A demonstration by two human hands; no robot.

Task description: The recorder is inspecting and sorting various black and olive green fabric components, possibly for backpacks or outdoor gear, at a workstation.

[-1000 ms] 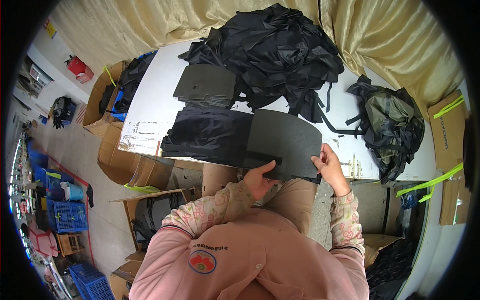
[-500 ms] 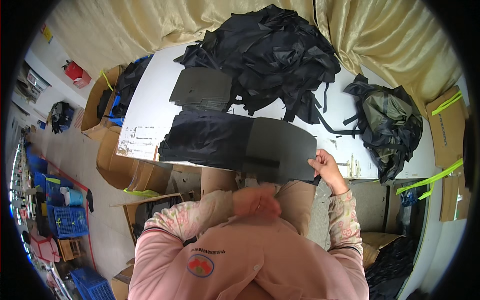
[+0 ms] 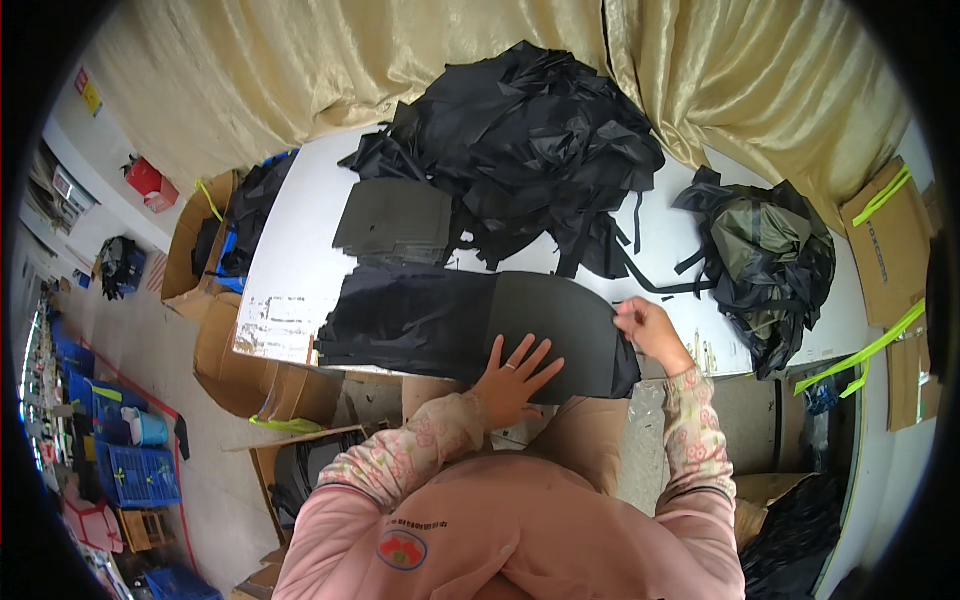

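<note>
A dark grey stiff sheet with rounded corners point(image 3: 550, 310) lies near the front edge of the table, overhanging it a little. Its left part adjoins a layered stack of black fabric point(image 3: 410, 315). My left hand point(image 3: 512, 380) rests flat on the sheet's near part, fingers spread, a ring on one finger. At the sheet's right edge, my right hand point(image 3: 645, 325) is closed in a pinch on black fabric point(image 3: 626, 365) that shows beyond the sheet. The pinched bit itself is mostly hidden by the fingers. Behind lies a stack of similar grey sheets point(image 3: 392, 220).
A large heap of black fabric point(image 3: 540, 140) covers the back of the white table point(image 3: 275, 240). Another black and olive bundle point(image 3: 765, 265) sits at the right. Cardboard boxes point(image 3: 235, 350) stand left of the table, and a carton point(image 3: 880, 245) at far right. Gold curtains point(image 3: 330, 70) hang behind.
My left hand has come up from near my lap onto the grey sheet. My right hand remains at its right edge, where more black fabric now shows. The view has tilted slightly.
</note>
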